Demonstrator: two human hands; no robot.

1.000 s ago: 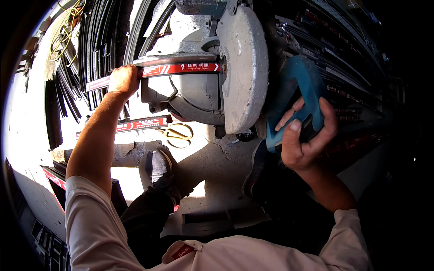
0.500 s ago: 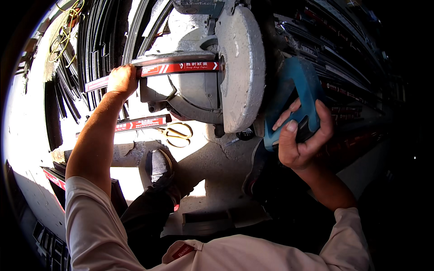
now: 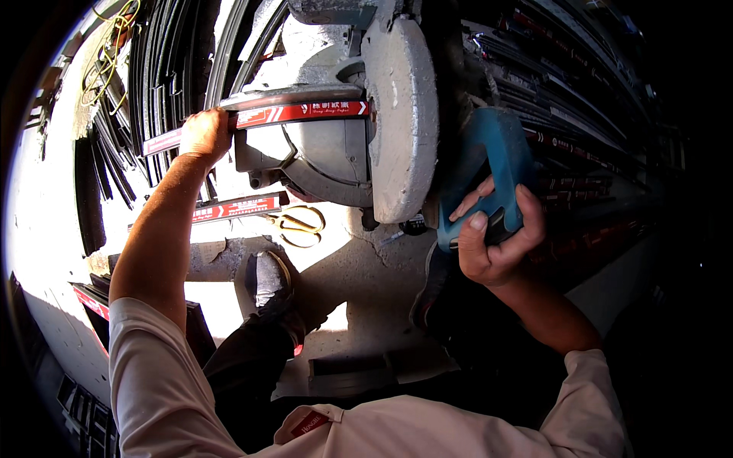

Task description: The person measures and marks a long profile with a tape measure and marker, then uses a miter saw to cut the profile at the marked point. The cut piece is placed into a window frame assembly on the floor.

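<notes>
A miter saw stands in front of me, with a dusty grey blade guard (image 3: 405, 114), a round metal base (image 3: 328, 156) and a teal handle (image 3: 500, 145). My right hand (image 3: 500, 237) is closed on the handle, its fingers passing through the loop. Across the saw's base lies a dark profile strip (image 3: 301, 111) with a red and white label. My left hand (image 3: 206, 139) grips this strip near the base's left edge. The strip's right end meets the blade guard, which hides whether the blade touches it.
Scissors (image 3: 299, 222) with yellowish handles lie on the floor below the saw, beside another red-labelled strip (image 3: 233, 208). Long dark strips (image 3: 164, 76) are stacked at the far left, and more (image 3: 565, 99) at the right. A yellow cord (image 3: 114, 49) lies at upper left.
My right hand and the teal handle have moved slightly left and down in view. The blade guard has shifted a little left with them. My left hand and the strip stay nearly still.
</notes>
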